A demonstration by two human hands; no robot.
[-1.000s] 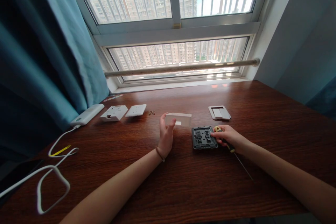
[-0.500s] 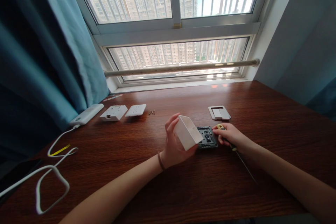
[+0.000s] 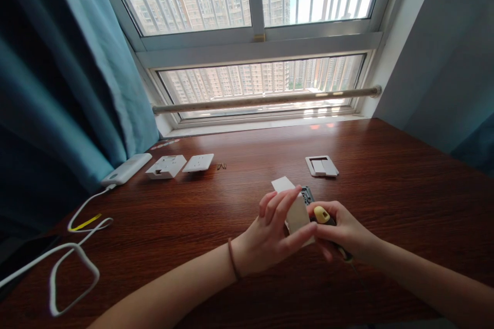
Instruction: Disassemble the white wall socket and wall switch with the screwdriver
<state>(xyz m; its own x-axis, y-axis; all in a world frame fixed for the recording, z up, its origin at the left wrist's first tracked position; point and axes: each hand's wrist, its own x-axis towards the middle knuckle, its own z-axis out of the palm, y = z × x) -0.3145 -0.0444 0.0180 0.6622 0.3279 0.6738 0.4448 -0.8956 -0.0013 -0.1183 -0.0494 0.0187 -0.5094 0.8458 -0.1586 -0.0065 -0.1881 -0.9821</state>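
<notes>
My left hand (image 3: 272,231) is closed around a white plastic box (image 3: 290,204) and holds it up above the wooden table (image 3: 247,200). A dark grey switch module (image 3: 307,194) shows just behind the box, pressed against it and mostly hidden. My right hand (image 3: 341,229) grips a screwdriver with a yellow-and-black handle (image 3: 321,214) and meets the box and module from the right. The screwdriver's shaft is hidden by the hand.
A white switch cover plate (image 3: 322,166) lies beyond the hands. At the left back lie two white socket parts (image 3: 166,166) (image 3: 198,162), small screws (image 3: 221,166) and a white power bank (image 3: 126,168) with a looping white cable (image 3: 73,252). Blue curtain (image 3: 65,87) at left.
My left hand turned the white box over and brought it nearer to me. The dark module left the table and now sits behind the box. My right hand came in with the screwdriver.
</notes>
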